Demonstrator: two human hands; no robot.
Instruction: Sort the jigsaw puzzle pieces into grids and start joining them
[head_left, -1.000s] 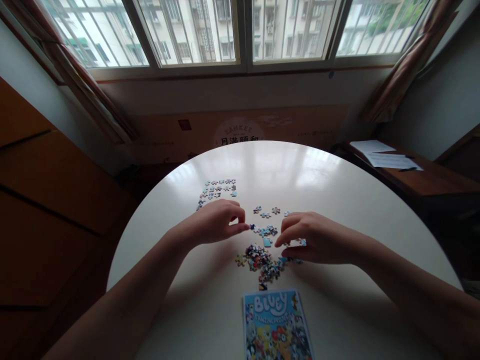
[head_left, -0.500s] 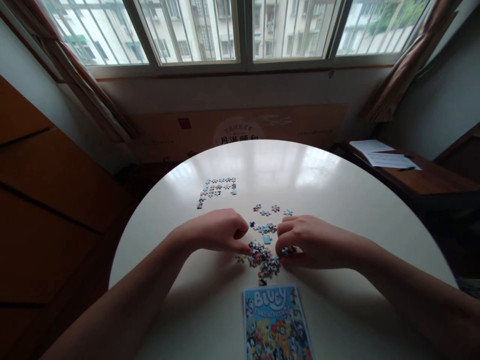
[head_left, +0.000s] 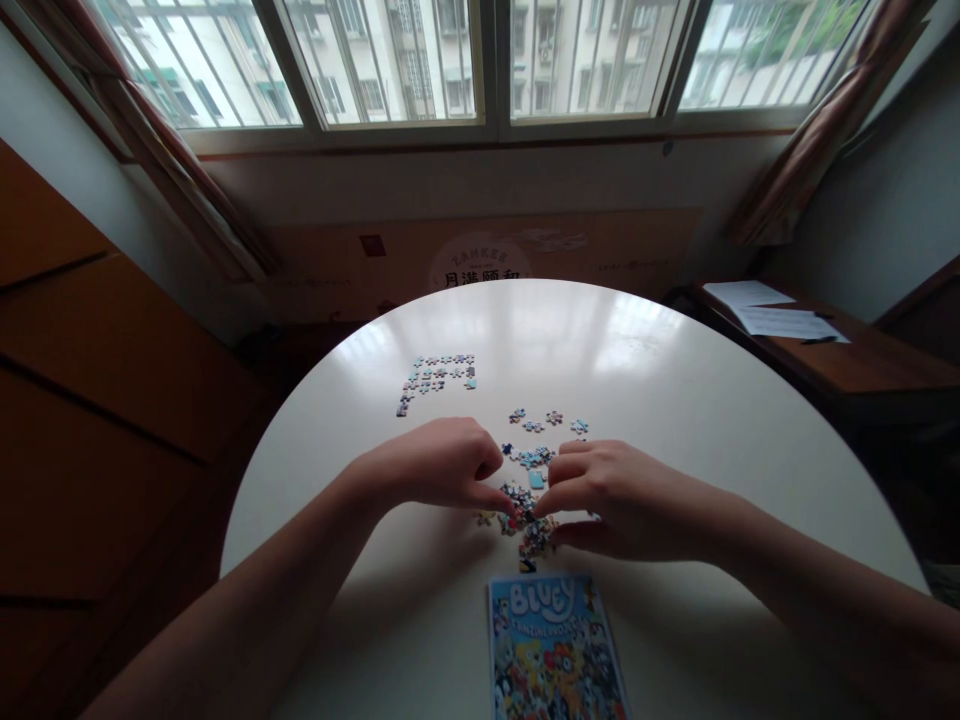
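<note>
A loose pile of small jigsaw pieces (head_left: pixel 537 537) lies on the white table between my hands. My left hand (head_left: pixel 444 462) is at its left side, fingers curled and thumb stretched out to the pieces, with a gap between them and nothing seen inside. From the right, my right hand (head_left: pixel 619 498) reaches over the pile, index finger and thumb spread apart and their tips at the pieces. A plain light-blue piece (head_left: pixel 536 480) rests just above the pile. Beyond it lie a small group of bluish pieces (head_left: pixel 534 458) and several single pieces (head_left: pixel 554 417).
Rows of laid-out puzzle pieces (head_left: pixel 439 373) form a partial frame at the far left of the round table (head_left: pixel 675 400). A colourful picture sheet (head_left: pixel 556 645) marked "BLUEY" lies at the near edge. Papers (head_left: pixel 787 322) rest on a brown side table at right.
My right hand has shifted left over the pile, its index finger and thumb now wider apart. My left thumb has edged slightly right.
</note>
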